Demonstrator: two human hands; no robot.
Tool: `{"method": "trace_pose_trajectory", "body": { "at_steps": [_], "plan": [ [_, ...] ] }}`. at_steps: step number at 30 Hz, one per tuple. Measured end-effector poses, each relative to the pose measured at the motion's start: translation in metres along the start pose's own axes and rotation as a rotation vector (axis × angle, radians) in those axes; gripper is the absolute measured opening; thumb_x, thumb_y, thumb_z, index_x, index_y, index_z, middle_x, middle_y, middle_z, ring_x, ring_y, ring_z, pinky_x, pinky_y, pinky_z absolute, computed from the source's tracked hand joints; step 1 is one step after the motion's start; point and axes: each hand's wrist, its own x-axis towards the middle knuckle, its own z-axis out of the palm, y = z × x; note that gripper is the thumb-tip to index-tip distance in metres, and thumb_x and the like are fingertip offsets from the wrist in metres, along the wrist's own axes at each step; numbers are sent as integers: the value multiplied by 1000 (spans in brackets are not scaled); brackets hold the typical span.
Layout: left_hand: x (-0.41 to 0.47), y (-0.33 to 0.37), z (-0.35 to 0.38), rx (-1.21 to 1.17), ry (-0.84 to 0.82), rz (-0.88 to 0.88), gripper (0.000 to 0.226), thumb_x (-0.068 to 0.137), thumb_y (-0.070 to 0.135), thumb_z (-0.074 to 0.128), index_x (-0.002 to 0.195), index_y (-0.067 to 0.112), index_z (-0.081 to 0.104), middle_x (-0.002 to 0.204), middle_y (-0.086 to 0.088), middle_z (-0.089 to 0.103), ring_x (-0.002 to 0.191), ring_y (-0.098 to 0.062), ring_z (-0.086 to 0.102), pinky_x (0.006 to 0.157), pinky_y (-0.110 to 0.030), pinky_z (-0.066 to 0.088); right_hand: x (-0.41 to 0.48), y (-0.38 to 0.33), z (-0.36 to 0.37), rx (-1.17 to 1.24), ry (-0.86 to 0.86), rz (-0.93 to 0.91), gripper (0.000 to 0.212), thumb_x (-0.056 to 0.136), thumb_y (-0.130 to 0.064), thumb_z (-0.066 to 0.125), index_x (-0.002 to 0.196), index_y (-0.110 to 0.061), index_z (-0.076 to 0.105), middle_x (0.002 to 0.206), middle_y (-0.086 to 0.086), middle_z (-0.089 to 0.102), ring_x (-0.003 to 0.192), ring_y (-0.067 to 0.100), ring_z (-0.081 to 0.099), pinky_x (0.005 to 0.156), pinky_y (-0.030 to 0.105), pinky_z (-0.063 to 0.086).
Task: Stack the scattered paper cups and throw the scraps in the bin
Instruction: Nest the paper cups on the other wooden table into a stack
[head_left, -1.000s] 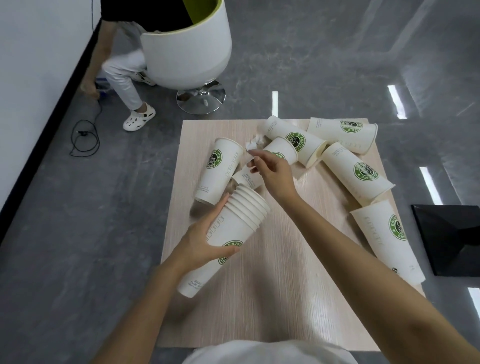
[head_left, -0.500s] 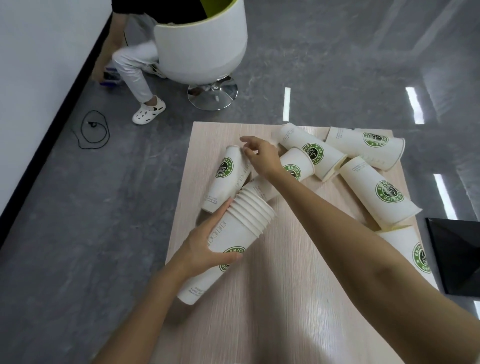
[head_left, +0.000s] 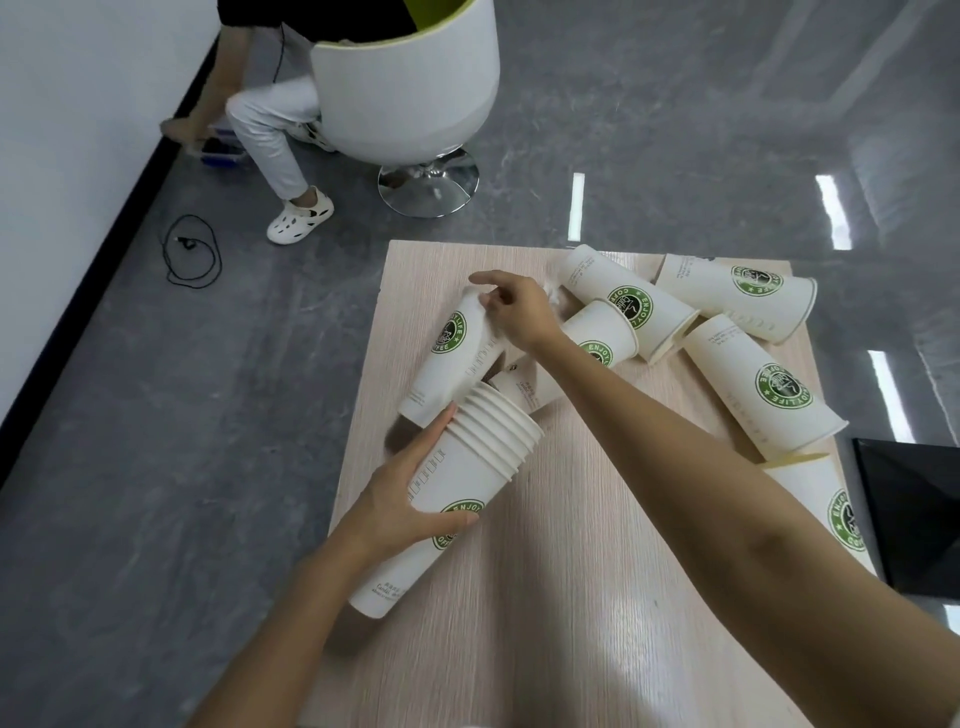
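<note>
Pale tabletop (head_left: 571, 597) carries scattered paper cups (head_left: 769, 384) on their sides. Left hand (head_left: 410, 499) grips the nested stack (head_left: 478, 467) near its front-left. Right hand (head_left: 519, 312) curls at the rim of a lying cup (head_left: 457, 353), grip unclear.

Right forearm (head_left: 675, 457) covers most of one cup (head_left: 524, 392) mid-frame and part of the lower-right cup (head_left: 841, 514). Can't tell whether my right hand (head_left: 519, 312) grips the leaning cup (head_left: 457, 358) or just touches it. Scrap (head_left: 555, 297) behind that hand mostly hidden. Left hand (head_left: 410, 499) masks half the stack (head_left: 467, 467) logo. Black bin (head_left: 914, 509) cut by right edge.
</note>
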Motion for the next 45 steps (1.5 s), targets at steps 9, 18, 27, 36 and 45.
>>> {"method": "trace_pose_trajectory", "body": {
  "at_steps": [9, 18, 27, 36, 45],
  "plan": [
    [-3, -2, 2, 33, 25, 57, 107, 68, 28, 88, 146, 56, 20, 130, 47, 41, 117, 15, 46, 84, -5, 42, -37, -19, -33, 175, 253, -107, 30, 93, -4, 51, 118, -13, 64, 69, 1, 53, 63, 10, 44, 66, 22, 38],
    [-9, -6, 1, 62, 34, 75, 106, 69, 33, 87, 143, 63, 17, 132, 39, 40, 112, 5, 52, 88, -22, 49, -86, 5, -93, 299, 524, -87, 32, 94, -3, 47, 120, -10, 64, 117, -1, 66, 101, 0, 59, 91, 13, 43],
    [-15, -5, 2, 22, 44, 108, 107, 68, 31, 88, 145, 58, 19, 135, 42, 38, 114, 15, 50, 87, -13, 48, -113, 16, -92, 342, 495, -116, 30, 94, -3, 45, 113, -13, 65, 112, 3, 67, 108, 14, 60, 97, 30, 47],
    [-22, 1, 6, 42, 19, 129, 106, 68, 31, 88, 145, 57, 19, 133, 41, 41, 110, 11, 53, 82, -14, 50, -139, 11, -72, 364, 366, -105, 29, 94, -2, 46, 113, -11, 67, 112, 0, 67, 108, 7, 59, 94, 18, 44],
    [-25, 12, 12, 52, -4, 156, 104, 69, 39, 86, 143, 62, 17, 135, 37, 41, 111, 8, 54, 81, -15, 51, -184, 0, -31, 419, 81, -132, 27, 96, -6, 49, 111, -22, 65, 106, 25, 65, 96, 33, 54, 75, 8, 41]
  ]
}}
